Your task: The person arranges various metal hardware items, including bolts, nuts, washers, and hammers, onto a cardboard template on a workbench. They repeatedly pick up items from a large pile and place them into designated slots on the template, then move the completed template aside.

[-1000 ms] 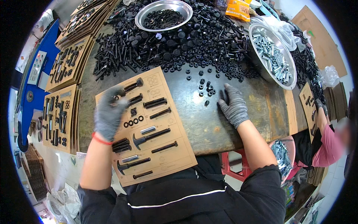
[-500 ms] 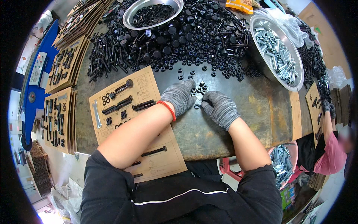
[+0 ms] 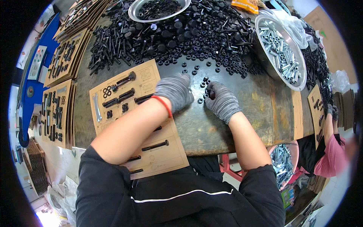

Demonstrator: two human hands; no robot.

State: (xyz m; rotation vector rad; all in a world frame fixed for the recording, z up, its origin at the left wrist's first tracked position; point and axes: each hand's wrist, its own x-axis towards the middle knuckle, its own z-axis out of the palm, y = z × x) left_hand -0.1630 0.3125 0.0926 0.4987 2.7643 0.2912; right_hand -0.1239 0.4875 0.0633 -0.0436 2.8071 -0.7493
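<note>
My left hand [image 3: 174, 90], in a grey knitted glove with a red band at the wrist, is closed beside the right edge of a printed cardboard sheet [image 3: 172, 157]. Its fingertips are turned away, so what they hold is hidden. Across from it my right hand [image 3: 224, 102], gloved alike, has thumb and fingers pinched together on black nuts. A few loose black nuts [image 3: 203, 84] lie on the metal tabletop by its fingertips. Fixed on the sheet are black bolts [image 3: 119, 99], rings, small nuts and a silver wrench [image 3: 97, 108]; my left forearm covers part of it.
A large heap of black bolts and nuts [image 3: 166, 45] spans the table's far side. A metal bowl of black rings [image 3: 130, 15] and a basin of silver sleeves [image 3: 302, 81] stand there. Filled cardboard sheets [image 3: 56, 113] are stacked at left. A co-worker [image 3: 332, 157] is at far right.
My left hand has drawn slightly left, away from the loose nuts, over the sheet's edge. My right hand has moved in to the nuts; fewer lie between the hands. The whole view has shifted slightly.
</note>
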